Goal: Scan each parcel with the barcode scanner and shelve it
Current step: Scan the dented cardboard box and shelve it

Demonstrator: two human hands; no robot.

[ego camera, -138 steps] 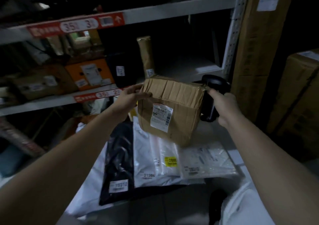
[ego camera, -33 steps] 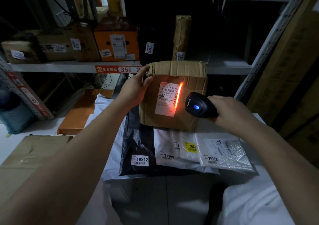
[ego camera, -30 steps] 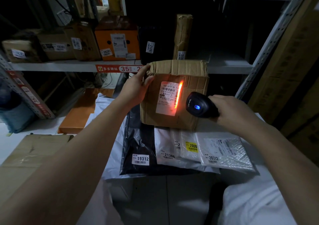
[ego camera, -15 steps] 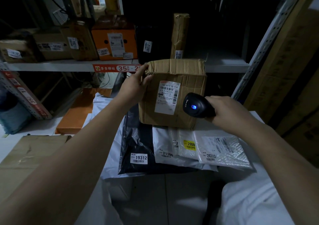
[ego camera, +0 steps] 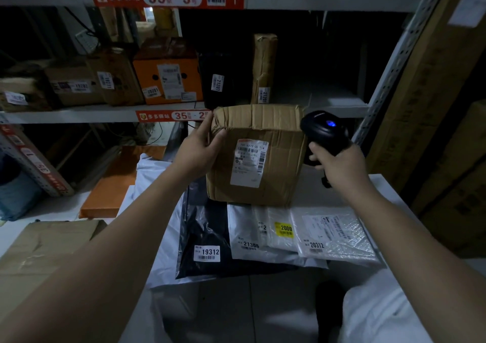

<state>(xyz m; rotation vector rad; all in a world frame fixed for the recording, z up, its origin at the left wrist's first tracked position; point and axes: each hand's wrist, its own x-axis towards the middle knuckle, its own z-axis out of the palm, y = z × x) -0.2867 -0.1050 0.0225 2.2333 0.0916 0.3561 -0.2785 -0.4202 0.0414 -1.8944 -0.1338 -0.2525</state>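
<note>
A brown cardboard parcel (ego camera: 273, 145) with a white shipping label stands upright on a pile of mailer bags. My left hand (ego camera: 201, 150) grips its upper left corner. My right hand (ego camera: 339, 166) holds a black barcode scanner (ego camera: 322, 129) by the handle, to the right of the parcel's top edge. The scanner head shows a blue light and points up and away toward the shelf. No red beam falls on the label.
Mailer bags lie under the parcel: a black bag (ego camera: 207, 237) marked 19312, a white bag (ego camera: 257, 235) marked 21306, a bubble mailer (ego camera: 339, 232) marked 20312. The shelf (ego camera: 79, 115) labelled 35-2 holds several boxes on the left and stands bare at the right (ego camera: 334, 98). Tall cartons (ego camera: 431, 85) stand at the right.
The red scan beam on the parcel's label has gone out. My right hand has lifted the scanner up and to the right of the parcel. My left hand keeps its grip.
</note>
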